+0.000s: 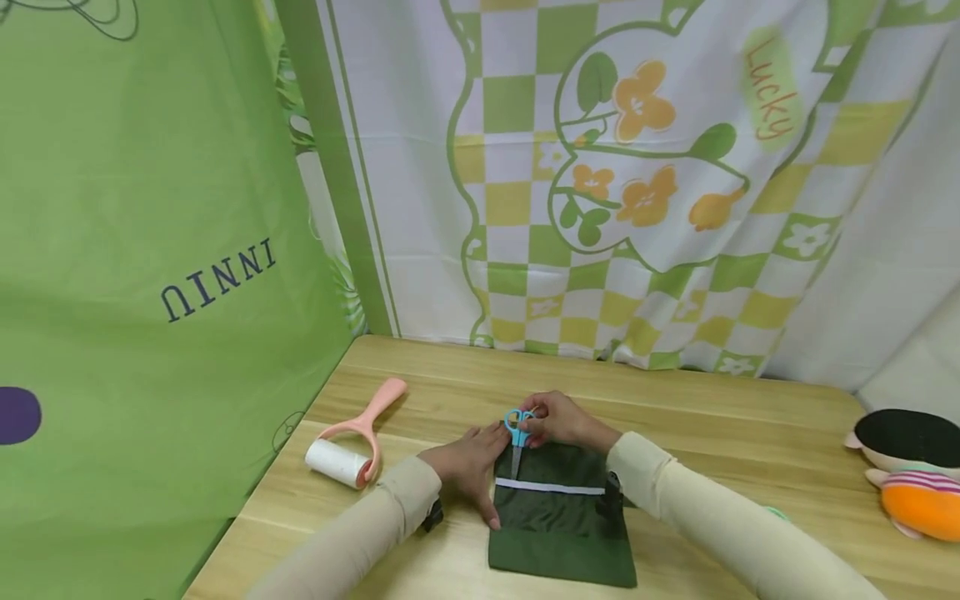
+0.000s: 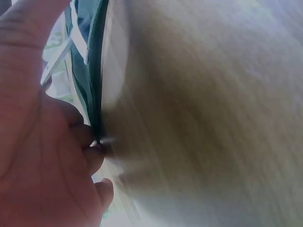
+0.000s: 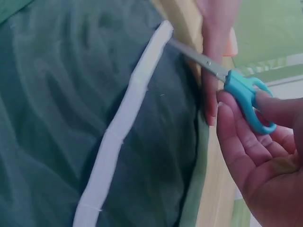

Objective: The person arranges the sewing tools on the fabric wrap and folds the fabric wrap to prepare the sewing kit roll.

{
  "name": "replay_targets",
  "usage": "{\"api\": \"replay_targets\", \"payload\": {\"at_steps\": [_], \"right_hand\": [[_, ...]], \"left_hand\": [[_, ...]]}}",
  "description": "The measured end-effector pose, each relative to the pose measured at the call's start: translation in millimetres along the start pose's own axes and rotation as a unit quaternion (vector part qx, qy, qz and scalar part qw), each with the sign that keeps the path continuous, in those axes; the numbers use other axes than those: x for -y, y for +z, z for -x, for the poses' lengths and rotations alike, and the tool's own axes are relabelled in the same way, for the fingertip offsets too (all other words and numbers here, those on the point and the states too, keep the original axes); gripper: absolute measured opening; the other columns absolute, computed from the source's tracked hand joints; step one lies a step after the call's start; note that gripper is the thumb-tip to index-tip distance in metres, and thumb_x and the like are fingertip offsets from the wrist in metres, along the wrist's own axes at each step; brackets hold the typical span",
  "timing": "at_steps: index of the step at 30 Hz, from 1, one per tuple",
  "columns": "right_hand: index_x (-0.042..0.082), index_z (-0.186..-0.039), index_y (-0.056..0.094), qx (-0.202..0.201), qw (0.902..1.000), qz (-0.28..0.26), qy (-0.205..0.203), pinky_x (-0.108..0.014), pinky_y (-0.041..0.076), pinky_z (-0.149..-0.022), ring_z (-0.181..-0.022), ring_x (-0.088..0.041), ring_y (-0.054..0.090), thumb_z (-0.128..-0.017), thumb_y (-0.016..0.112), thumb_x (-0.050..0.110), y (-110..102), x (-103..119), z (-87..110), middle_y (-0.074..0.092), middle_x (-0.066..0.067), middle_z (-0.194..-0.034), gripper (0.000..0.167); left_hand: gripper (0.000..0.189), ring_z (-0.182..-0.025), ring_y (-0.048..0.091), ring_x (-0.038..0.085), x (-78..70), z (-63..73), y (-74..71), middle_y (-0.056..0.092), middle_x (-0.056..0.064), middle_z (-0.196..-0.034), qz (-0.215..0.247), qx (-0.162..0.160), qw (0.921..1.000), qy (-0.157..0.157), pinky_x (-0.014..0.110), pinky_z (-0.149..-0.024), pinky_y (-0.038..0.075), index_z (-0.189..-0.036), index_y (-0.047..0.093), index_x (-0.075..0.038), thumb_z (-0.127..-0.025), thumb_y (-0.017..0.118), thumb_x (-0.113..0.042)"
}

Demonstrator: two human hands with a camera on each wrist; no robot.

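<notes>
A dark green cloth [image 1: 555, 554] lies on the table, with a narrow white strip [image 1: 551, 486] running across it. My right hand [image 1: 558, 419] holds small scissors [image 3: 244, 92] by their light blue handles, thumb at one loop. The blades appear closed, and their tip meets the strip's left end in the right wrist view. On the cloth's left edge rests my left hand [image 1: 472, 467], thumb spread toward the near side and fingers close to the scissors. The left wrist view shows its fingers [image 2: 94, 158] at the cloth's edge.
A lint roller [image 1: 337, 462] with a pink handle lies on the wooden table [image 1: 442, 375] to the left. At the right edge are a plush-looking orange item [image 1: 926, 502] and a black oval item [image 1: 918, 437]. Patterned curtains [image 1: 517, 250] hang behind.
</notes>
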State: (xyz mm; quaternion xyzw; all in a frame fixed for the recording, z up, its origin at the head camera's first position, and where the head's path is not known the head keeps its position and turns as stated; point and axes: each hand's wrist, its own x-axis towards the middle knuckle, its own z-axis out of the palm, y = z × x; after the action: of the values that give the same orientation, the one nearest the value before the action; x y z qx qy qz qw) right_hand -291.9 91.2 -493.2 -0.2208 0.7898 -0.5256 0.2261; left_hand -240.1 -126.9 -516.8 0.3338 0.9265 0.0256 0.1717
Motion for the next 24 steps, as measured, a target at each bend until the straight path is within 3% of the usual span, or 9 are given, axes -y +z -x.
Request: {"api": "replay_targets", "payload": {"at_steps": [3,8,13,18,24], "right_hand": [[-0.012,-0.112,0.062,0.012,0.9998,0.017,0.002,-0.049,0.062,-0.071,-0.076,-0.035,0.075,-0.095,0.064,0.000,2,-3,0.0,0.074,-0.023,-0.089,0.021],[-0.004,-0.102,0.071,0.015,0.9961,0.086,0.012,-0.038,0.061,-0.061,-0.070,-0.022,0.073,-0.092,0.071,0.009,5,-9,-1.5,0.074,-0.013,-0.082,0.016],[0.001,-0.100,0.074,0.048,0.9912,0.122,0.014,-0.033,0.059,-0.059,-0.068,-0.014,0.068,-0.093,0.071,0.014,6,-16,-3.1,0.073,-0.006,-0.080,0.014],[0.001,-0.100,0.076,0.071,0.9876,0.139,0.010,-0.032,0.059,-0.060,-0.070,-0.013,0.067,-0.094,0.070,0.014,3,-12,-4.4,0.074,-0.007,-0.084,0.016],[-0.001,-0.102,0.077,0.091,0.9856,0.142,0.012,-0.028,0.058,-0.061,-0.072,-0.011,0.068,-0.096,0.067,0.012,8,-13,-4.0,0.077,-0.012,-0.089,0.017]], "left_hand": [[0.146,-0.159,0.005,0.025,0.6,0.1,-2.1,0.009,0.010,-0.170,0.000,0.007,1.0000,-0.004,0.052,-0.127,0.015,-0.162,0.005,-0.005,-0.059,0.083,-0.074],[0.145,-0.159,0.003,0.025,2.0,-0.1,-4.4,0.004,0.008,-0.171,0.019,0.011,0.9998,0.000,0.055,-0.126,0.013,-0.163,0.004,-0.010,-0.059,0.085,-0.071],[0.148,-0.159,0.001,0.028,5.1,-1.2,-3.3,0.000,0.014,-0.171,0.100,0.017,0.9948,0.007,0.059,-0.126,0.005,-0.162,-0.004,-0.007,-0.060,0.089,-0.064],[0.146,-0.159,0.004,0.028,12.0,-1.4,-8.2,-0.003,0.017,-0.170,0.165,0.014,0.9859,0.024,0.060,-0.125,0.002,-0.159,-0.015,-0.006,-0.068,0.091,-0.050],[0.145,-0.159,-0.006,0.030,11.1,1.4,-12.3,-0.006,0.012,-0.171,0.158,0.053,0.9855,0.031,0.061,-0.125,0.000,-0.161,-0.013,-0.011,-0.067,0.091,-0.049]]}}
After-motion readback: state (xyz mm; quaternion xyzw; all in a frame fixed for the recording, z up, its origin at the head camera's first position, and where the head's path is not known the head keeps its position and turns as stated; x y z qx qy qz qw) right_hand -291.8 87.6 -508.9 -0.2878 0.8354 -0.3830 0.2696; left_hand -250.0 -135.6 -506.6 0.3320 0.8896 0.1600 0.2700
